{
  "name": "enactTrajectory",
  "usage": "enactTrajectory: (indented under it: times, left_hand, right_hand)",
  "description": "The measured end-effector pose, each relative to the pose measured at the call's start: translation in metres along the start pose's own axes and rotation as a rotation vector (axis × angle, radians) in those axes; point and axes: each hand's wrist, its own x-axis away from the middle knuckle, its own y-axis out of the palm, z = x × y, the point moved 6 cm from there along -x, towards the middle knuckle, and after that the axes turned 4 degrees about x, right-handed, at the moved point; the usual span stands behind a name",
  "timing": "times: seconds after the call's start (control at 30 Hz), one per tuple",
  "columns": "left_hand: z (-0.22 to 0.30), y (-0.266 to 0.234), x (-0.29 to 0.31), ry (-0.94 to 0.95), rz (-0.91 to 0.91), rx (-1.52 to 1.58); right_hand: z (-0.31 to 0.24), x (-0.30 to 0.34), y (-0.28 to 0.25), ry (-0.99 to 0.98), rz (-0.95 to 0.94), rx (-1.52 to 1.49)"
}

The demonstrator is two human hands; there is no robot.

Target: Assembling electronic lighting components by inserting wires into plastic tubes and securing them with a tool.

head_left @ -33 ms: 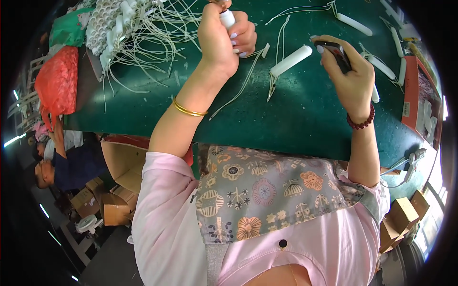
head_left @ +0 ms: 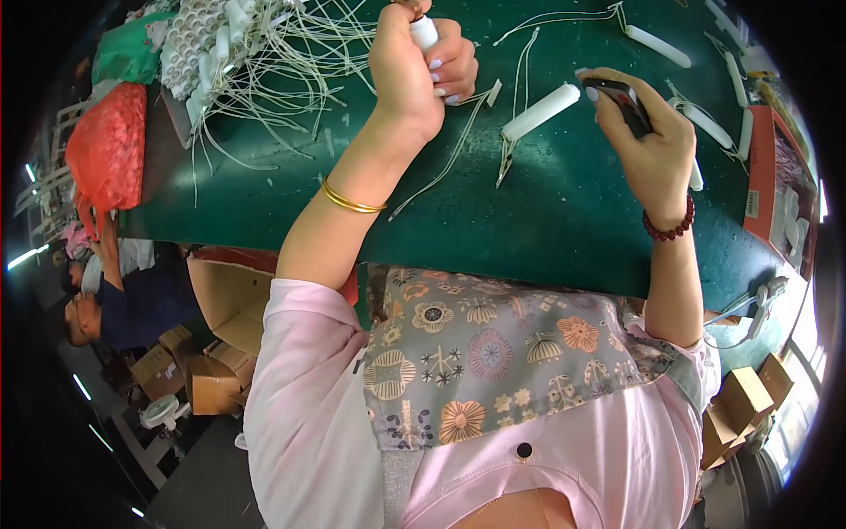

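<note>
My left hand (head_left: 421, 78) is closed around a small white tube (head_left: 424, 32) that sticks up out of my fist, over the far part of the green table (head_left: 529, 220). A gold bangle sits on that wrist. My right hand (head_left: 650, 145), with a dark red bead bracelet, grips a small dark flat object (head_left: 624, 99) near the table's right side. Between my hands a white tube with thin wire leads (head_left: 540, 112) lies flat on the table, touching neither hand.
A heap of white tubes and tangled white wires (head_left: 220, 48) fills the far left. Beside it hangs a red mesh bag (head_left: 110, 145). More white tubes (head_left: 656, 44) lie far right, by a red tray (head_left: 771, 189). Cardboard boxes (head_left: 189, 375) and another person (head_left: 115, 300) are below left.
</note>
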Motion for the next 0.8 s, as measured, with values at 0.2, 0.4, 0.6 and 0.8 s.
enactTrajectory:
  times: [0.2,0.4,0.6,0.8]
  left_hand:
    - [-0.001,-0.005,-0.001,0.011,0.157,-0.1]
    - [0.003,0.002,-0.002,0.076,0.089,-0.751]
    - [0.005,0.102,0.062,-0.006,-0.406,-1.78]
    - [0.022,0.101,0.044,0.154,-0.304,-1.941]
  right_hand:
    - [0.0,0.0,0.003,-0.031,0.007,0.006]
    - [0.009,-0.006,0.005,0.066,-0.061,-0.053]
    - [0.033,-0.005,0.006,0.167,-0.054,-0.323]
    - [0.02,-0.003,0.009,0.028,-0.215,-0.268]
